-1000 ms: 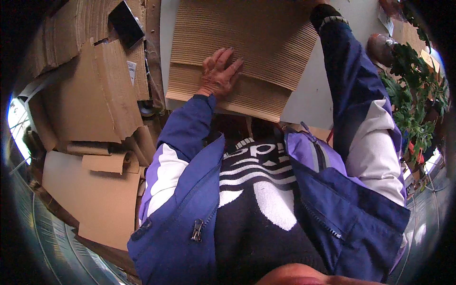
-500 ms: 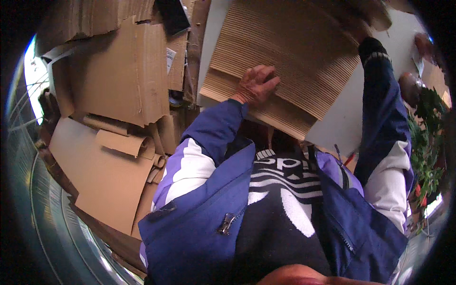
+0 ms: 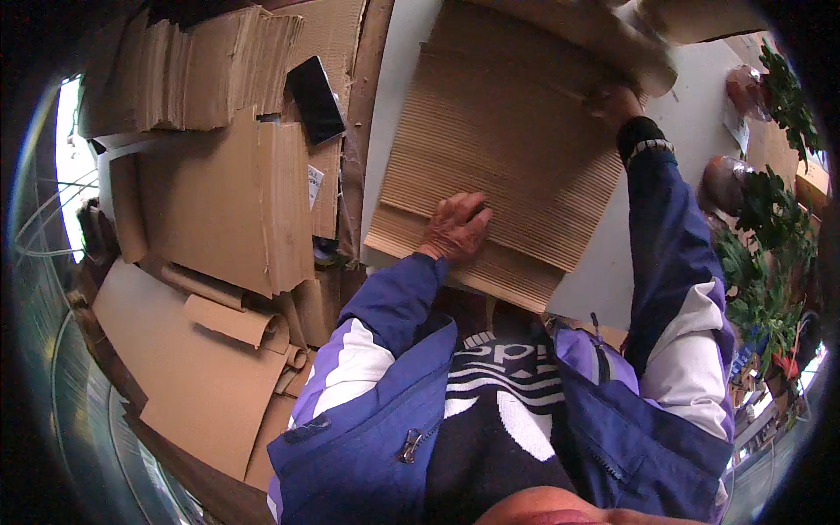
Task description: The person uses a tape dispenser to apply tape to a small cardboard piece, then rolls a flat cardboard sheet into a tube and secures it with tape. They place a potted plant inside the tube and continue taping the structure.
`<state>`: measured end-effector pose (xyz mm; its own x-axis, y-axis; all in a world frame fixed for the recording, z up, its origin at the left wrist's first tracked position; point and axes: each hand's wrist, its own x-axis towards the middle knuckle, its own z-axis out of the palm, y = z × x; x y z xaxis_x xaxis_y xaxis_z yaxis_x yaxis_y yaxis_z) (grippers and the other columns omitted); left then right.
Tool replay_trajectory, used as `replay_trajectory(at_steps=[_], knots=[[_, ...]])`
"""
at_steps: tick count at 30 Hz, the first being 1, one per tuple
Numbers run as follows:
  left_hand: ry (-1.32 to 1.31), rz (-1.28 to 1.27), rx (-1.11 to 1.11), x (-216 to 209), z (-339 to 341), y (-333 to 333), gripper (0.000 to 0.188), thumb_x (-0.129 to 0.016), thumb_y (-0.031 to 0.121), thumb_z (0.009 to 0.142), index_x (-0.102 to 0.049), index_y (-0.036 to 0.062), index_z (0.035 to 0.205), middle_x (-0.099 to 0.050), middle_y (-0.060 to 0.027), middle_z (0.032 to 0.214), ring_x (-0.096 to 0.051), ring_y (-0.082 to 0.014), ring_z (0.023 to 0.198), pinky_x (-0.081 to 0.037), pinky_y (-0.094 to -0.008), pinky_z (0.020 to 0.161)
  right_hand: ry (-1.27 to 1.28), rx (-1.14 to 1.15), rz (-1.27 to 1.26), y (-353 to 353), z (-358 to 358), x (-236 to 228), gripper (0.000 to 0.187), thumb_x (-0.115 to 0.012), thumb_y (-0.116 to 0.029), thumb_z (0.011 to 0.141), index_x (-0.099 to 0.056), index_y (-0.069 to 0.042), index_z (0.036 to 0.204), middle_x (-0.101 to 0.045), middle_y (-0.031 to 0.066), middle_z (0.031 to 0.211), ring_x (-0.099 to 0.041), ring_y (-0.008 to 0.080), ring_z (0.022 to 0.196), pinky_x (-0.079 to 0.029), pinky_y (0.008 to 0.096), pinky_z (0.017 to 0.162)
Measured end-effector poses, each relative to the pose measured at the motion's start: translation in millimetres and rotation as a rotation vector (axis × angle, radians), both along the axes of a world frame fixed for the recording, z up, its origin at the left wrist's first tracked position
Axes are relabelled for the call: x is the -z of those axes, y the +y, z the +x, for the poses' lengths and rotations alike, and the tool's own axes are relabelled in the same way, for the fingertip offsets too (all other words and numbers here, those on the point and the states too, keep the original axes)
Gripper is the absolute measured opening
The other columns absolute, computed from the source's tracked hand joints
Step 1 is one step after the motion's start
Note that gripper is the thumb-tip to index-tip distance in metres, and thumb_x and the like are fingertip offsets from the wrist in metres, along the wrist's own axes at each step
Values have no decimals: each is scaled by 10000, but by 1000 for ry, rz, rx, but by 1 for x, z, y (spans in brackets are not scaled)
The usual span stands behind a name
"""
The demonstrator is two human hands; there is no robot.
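In front of me a brown corrugated cardboard sheet (image 3: 516, 114) lies ribbed side up, with another layer's edge (image 3: 490, 267) showing under its near side. My left hand (image 3: 458, 226) rests on the sheet near that edge, fingers bent and partly spread, gripping nothing visible. At the far right, my right hand (image 3: 615, 103) is closed on the corrugated cardboard, beside a blurred rolled-up part (image 3: 647, 66). Its fingertips are partly hidden.
Cardboard stacks (image 3: 206, 197) stand at left, with a black phone (image 3: 316, 101) beside them. Curled offcuts (image 3: 232, 319) lie on a flat cardboard sheet (image 3: 188, 385) nearer me. The white tabletop (image 3: 604, 262) shows around the work. Leafy plants (image 3: 770, 236) line the right side.
My right hand has moved left and farther away along the sheet, with the rolled part shifting too. My left hand stays on the near side. The whole view has shifted.
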<state>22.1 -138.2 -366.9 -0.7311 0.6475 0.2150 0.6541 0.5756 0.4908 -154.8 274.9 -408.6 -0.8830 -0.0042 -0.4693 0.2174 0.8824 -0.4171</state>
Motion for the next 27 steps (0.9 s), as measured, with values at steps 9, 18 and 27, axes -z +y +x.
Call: replay_trajectory(at_steps=[9,18,27], knots=[[-179,-74,10,-8,-7,0,266,-688,154,771,-642,169,1032,-532,-84,1194,-535,-313,1063,-449,-450,858,275,-385,388,-7,-3,-10,295,-701,-307,820,-707,-129,1055,-699,129,1044,-653,279,955,-516,401,848],[-7,-140,-12,-7,-3,1,463,-721,205,777,-648,321,1219,-461,-34,1352,-461,-288,1135,-427,-428,921,474,29,124,-5,22,-6,386,-715,-254,790,-648,-94,1135,-657,135,1076,-613,319,999,-500,436,872],[-206,-381,1,-31,-22,12,496,-684,305,853,-583,384,1332,-384,-80,1507,-446,-359,1254,-473,-477,956,713,448,199,-73,171,-53,577,-756,-107,697,-533,-83,1228,-532,149,1150,-480,373,1138,-423,457,979]])
